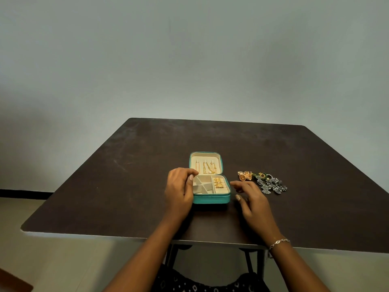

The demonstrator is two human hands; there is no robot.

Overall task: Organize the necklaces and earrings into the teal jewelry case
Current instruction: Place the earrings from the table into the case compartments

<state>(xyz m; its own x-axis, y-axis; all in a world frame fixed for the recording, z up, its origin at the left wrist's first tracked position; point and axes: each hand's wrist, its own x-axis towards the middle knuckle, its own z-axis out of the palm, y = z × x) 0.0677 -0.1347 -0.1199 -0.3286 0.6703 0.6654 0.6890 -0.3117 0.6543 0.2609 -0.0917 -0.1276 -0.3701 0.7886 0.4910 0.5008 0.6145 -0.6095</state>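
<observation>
The teal jewelry case [211,199] lies open in the middle of the dark table. Gold necklaces [207,167] hang on hooks inside its raised lid. Gold earrings [219,183] fill the right slots of the cream tray, and the left compartments look bare. My left hand [179,189] curls round the case's left edge, fingers at the hinge. My right hand [250,197] hovers just right of the case, fingers relaxed, holding nothing. To the right lie loose rose-gold earrings [245,175], green-and-gold ones [262,175] and dark silver ones [272,186].
The dark brown table [130,182] has its front edge near my body and its far edge against a plain wall. A silver bracelet [279,243] circles my right wrist. The table's metal legs show below the front edge.
</observation>
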